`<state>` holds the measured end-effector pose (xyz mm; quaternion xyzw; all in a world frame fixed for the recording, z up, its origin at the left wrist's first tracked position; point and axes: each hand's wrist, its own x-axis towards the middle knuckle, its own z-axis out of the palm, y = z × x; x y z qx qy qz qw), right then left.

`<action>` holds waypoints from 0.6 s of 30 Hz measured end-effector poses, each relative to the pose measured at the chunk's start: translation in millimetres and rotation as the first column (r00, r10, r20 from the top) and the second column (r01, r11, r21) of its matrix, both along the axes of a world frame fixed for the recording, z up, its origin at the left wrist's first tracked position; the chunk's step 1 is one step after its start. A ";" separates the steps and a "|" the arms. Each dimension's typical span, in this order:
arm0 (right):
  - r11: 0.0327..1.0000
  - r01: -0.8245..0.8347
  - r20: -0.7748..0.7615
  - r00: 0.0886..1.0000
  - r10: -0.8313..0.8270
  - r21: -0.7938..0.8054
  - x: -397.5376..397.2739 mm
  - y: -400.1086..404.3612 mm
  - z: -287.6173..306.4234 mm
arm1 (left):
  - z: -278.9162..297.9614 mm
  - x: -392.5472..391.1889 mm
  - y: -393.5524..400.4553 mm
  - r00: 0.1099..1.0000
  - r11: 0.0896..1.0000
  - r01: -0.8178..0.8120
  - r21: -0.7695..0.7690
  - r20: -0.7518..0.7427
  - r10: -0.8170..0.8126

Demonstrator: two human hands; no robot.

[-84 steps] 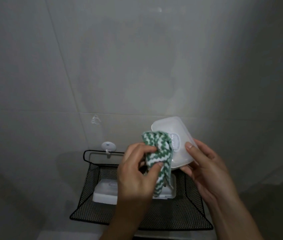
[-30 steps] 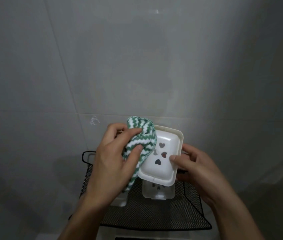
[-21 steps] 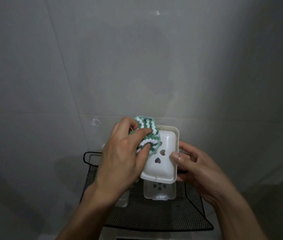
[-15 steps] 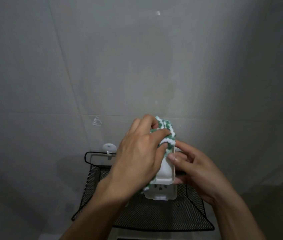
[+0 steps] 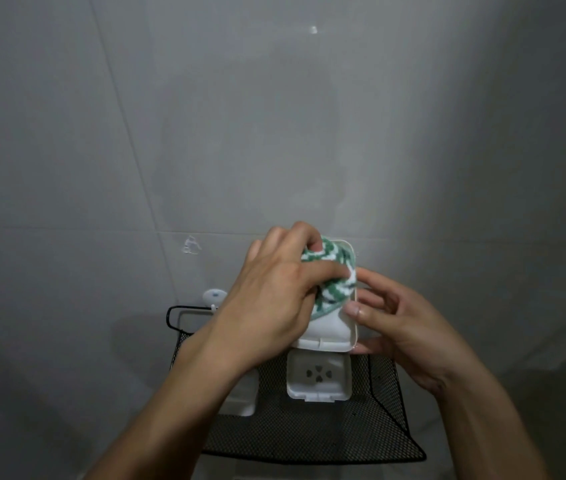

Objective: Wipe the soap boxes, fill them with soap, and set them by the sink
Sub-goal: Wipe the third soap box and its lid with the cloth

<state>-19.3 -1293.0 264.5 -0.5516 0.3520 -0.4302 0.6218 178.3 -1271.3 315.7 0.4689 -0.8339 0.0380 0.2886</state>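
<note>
Since a moment ago the left hand (image 5: 274,299) has carried the green-and-white cloth (image 5: 335,278) from the tray's left edge across to its far right part. The right hand (image 5: 399,327) grips the soap box tray (image 5: 330,332) by its right rim, above the mesh basket (image 5: 389,427). The tray's long axis runs away from the person; both hands touch it, the left on top.

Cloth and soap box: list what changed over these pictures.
The left hand moved the cloth rightward, from the box's edge into the soap box, covering its heart holes. The box was turned from its closed side to its inside. The right hand still grips it above the basket.
</note>
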 end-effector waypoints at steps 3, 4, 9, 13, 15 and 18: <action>1.000 -0.012 0.047 0.999 0.011 0.015 1.1 -0.4 1.1 | 1.7 -2.1 -2.8 0.995 0.993 -0.102 -0.063 0.013 0.103; 1.000 -0.012 0.057 0.998 0.011 0.017 1.3 -0.3 0.7 | 1.7 -3.1 -2.8 0.993 0.992 -0.112 -0.060 0.020 0.113; 0.999 -0.021 0.111 0.994 0.015 0.047 1.4 0.1 -2.4 | -0.2 -6.1 -1.8 0.997 0.998 -0.054 -0.014 0.059 0.054; 0.997 0.001 0.108 0.994 -0.010 0.079 2.2 0.1 -1.8 | -3.9 -5.1 -1.7 0.998 1.000 -0.003 0.005 0.065 0.003; 0.996 0.025 0.108 0.994 -0.035 0.090 2.8 -0.9 -2.4 | -5.7 -5.1 -1.9 0.996 1.000 0.011 0.005 0.088 -0.011; 0.992 0.053 0.134 0.989 -0.068 0.111 5.0 -2.5 -2.5 | -7.7 -6.2 -2.3 0.996 0.999 0.032 0.004 0.084 -0.033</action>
